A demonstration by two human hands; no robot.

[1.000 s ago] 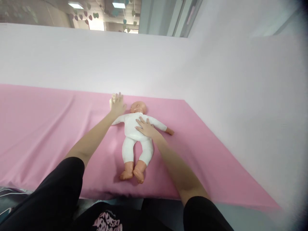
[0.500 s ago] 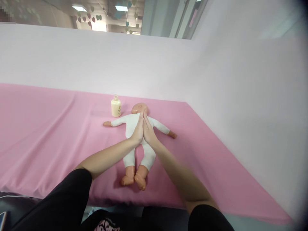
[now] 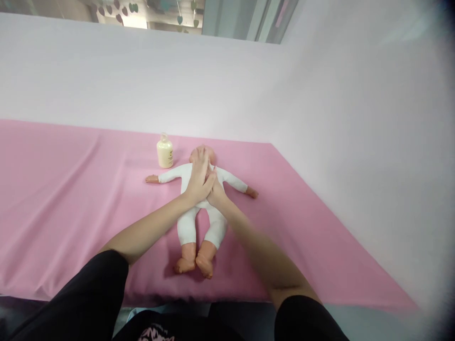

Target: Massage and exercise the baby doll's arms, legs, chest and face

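Observation:
A baby doll [image 3: 217, 226] in a white suit lies on its back on a pink cover, arms spread and feet towards me. My left hand [image 3: 197, 180] is above the doll's torso, its fingers stretched out towards the doll's head. Palm against palm with it is my right hand [image 3: 216, 193], set a little lower and partly covered by the left. Nothing shows between the two hands. Whether they touch the doll I cannot tell. Beyond the doll's outstretched arm, on the left, stands a pale yellow pump bottle [image 3: 165, 153].
The pink cover [image 3: 71, 199] spreads over the table and has soft folds on the left. A white wall [image 3: 142, 80] rises behind it and another closes off the right side. A window [image 3: 231, 19] with hanging heart shapes is at the top.
My palms were evenly matched, fingertips together; now the left hand has slid forward and the right back. The view has shifted slightly. The doll and bottle stay in place.

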